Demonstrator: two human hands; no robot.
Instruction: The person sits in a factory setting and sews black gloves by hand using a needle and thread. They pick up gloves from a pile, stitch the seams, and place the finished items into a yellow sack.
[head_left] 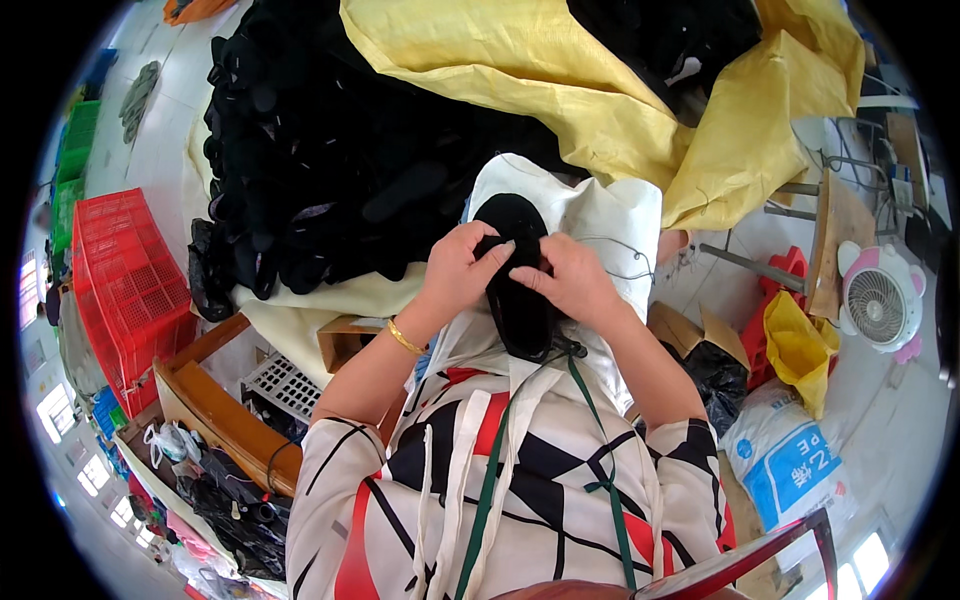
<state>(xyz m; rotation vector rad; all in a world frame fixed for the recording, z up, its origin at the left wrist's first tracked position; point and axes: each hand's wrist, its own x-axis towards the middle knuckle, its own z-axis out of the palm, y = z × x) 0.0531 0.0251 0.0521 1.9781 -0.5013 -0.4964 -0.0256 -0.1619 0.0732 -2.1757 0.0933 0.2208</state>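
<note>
The person sits with both hands raised over the lap, working on a black shoe insole (518, 290) that lies lengthwise on a white cloth (610, 225) spread across the knees. The left hand (462, 268), at about nine o'clock of the insole, has its grip pressed together, fingertips pinching the insole's upper part near its middle line; a gold bangle (404, 338) sits on that wrist. The right hand (572, 277), at about three o'clock of the insole, is likewise closed in a pinch on the same black piece, its fingertips nearly meeting those of the left hand. The insole's rounded toe end points to twelve o'clock, clear of both hands; its lower end runs toward six o'clock and is partly hidden by the wrists. A large heap of black pieces (330, 150) lies at ten to twelve o'clock, well apart from the hands, resting on pale sheeting. A crumpled yellow woven sack (620, 90) lies at one o'clock, opened out, with more dark pieces inside it. A red plastic crate (125, 285) stands at nine o'clock, beside a green one further off. A small cardboard box (340, 340) sits just beside the left forearm. At three o'clock stands a small pink and white fan (880, 300), and at four o'clock a white and blue printed sack (785, 455) lies on the floor. The person wears a white garment patterned with black lines and red patches (520, 490).
</note>
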